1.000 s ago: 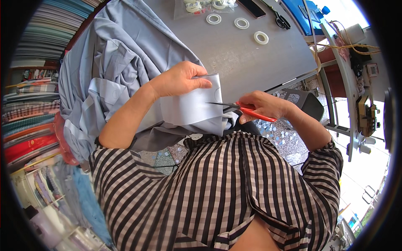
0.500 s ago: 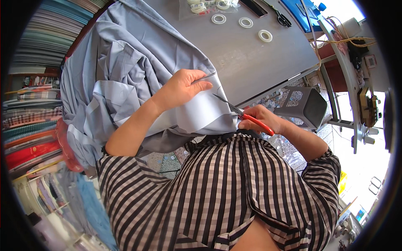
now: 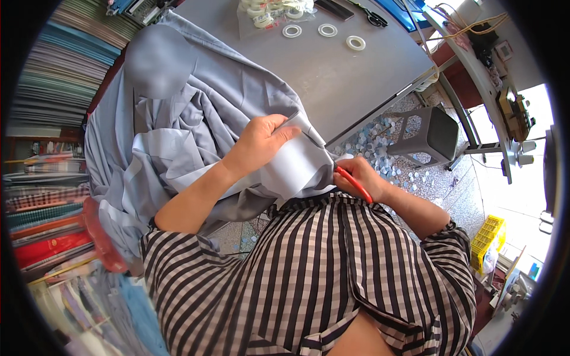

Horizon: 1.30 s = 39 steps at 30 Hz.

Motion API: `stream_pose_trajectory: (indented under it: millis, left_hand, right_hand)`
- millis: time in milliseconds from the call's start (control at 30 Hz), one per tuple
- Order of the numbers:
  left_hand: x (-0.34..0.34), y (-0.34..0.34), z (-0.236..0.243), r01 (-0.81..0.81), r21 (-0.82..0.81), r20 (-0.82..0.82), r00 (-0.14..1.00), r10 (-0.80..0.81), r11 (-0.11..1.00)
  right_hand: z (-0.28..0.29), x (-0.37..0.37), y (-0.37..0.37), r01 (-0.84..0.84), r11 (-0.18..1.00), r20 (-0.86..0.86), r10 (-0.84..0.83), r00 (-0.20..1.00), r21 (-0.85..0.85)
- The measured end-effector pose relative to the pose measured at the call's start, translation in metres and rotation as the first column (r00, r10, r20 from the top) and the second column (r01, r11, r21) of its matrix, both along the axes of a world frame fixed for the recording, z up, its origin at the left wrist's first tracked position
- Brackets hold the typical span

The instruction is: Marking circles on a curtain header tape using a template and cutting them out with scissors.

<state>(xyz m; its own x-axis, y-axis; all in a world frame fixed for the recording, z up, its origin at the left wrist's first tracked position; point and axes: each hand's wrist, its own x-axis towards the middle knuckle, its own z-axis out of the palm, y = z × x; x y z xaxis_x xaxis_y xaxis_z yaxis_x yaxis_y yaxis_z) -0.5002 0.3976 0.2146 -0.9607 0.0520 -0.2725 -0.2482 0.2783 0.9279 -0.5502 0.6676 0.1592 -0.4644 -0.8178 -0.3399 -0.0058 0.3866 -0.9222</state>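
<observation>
A large grey-blue cloth (image 3: pixel 237 83) lies in folds over the table and hangs toward my lap, with a paler strip (image 3: pixel 297 169) along its near part. Between thumb and fingers, my left hand (image 3: pixel 261 142) pinches the cloth near its right edge, so it is closed. My right hand (image 3: pixel 363 178) is closed around red-handled scissors (image 3: pixel 354 185) at the cloth's right corner, close to my waist. Their blades are mostly hidden at the cloth's edge, so I cannot tell whether they are apart.
On the grey table (image 3: pixel 332 77) lie several white tape rolls (image 3: pixel 355 43), a plastic bag of rolls (image 3: pixel 261 15) and black scissors (image 3: pixel 374 19). To the right a grey stool (image 3: pixel 421 136) lies on its side among scattered pale discs (image 3: pixel 380 139). Fabric stacks (image 3: pixel 47 196) fill the left.
The scissors' blades, spread in view beside the cloth before, are now mostly hidden at its edge. My left hand keeps its pinch, slightly lower and further right. The whole view has shifted.
</observation>
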Motion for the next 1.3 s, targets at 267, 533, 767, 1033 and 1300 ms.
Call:
stream_pose_trajectory:
  millis: [267,533,767,1033,1300]
  left_hand:
    - [0.022,0.042,0.002,-0.025,0.278,0.296,0.953,-0.06,0.96]
    - [0.059,0.09,-0.003,-0.17,0.432,0.326,0.945,0.023,0.886]
    - [0.079,0.118,-0.013,-0.177,0.575,0.323,0.946,-0.022,0.799]
    - [0.079,0.099,-0.004,0.046,0.723,0.362,0.825,-0.434,0.69]
    - [0.099,0.108,-0.015,0.015,0.516,0.213,0.966,-0.145,0.857]
  right_hand:
    - [-0.014,0.044,0.015,0.189,0.976,-0.119,-0.202,0.972,-0.111]
    - [-0.019,0.088,0.048,0.25,0.952,-0.144,-0.277,0.95,-0.178]
    - [-0.019,0.13,0.072,0.403,0.892,0.136,-0.381,0.914,-0.207]
    - [0.003,0.128,0.084,0.284,0.931,-0.19,-0.329,0.925,-0.228]
    - [0.0,0.142,0.053,0.392,0.874,-0.228,-0.46,0.858,-0.288]
